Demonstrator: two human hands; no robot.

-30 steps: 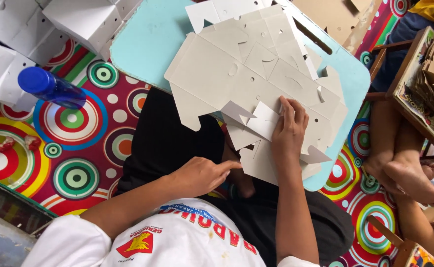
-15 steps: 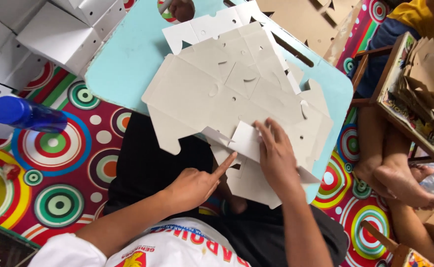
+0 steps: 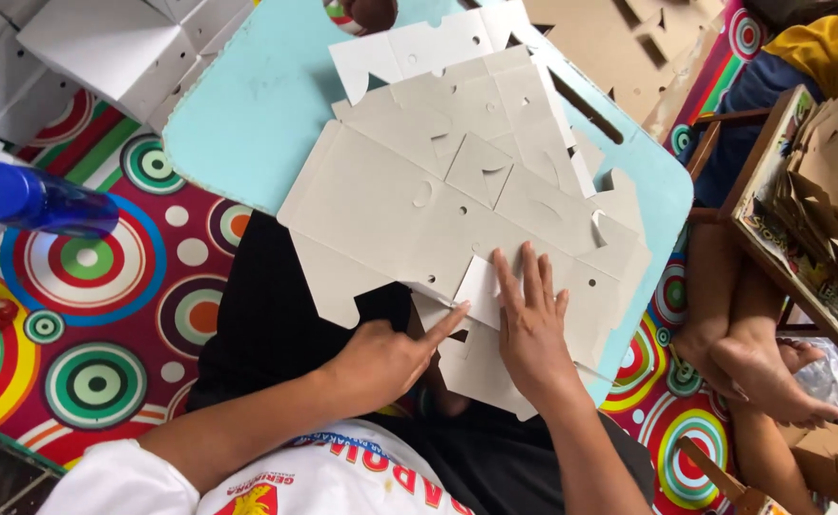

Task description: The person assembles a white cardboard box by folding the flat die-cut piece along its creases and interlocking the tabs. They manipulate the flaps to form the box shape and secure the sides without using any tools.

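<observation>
The flat grey die-cut carton blank (image 3: 438, 205) lies spread across your light blue board (image 3: 247, 105), its near edge hanging over your lap. Your right hand (image 3: 531, 319) presses flat, fingers spread, on a small white folded flap (image 3: 481, 289) at that near edge, while your left hand (image 3: 385, 360) grips nothing, forefinger pointing at the flap's corner. A blue bottle (image 3: 32, 198) lies well apart on the circle-patterned mat (image 3: 94, 381), and another person's bare feet (image 3: 762, 367) rest beside the board.

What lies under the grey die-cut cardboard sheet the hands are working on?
A light blue board carries the grey cardboard sheet, with more flat blanks poking out beneath its far edge. How many are stacked is hidden. The right hand presses it; the left hand points at a flap.
</observation>
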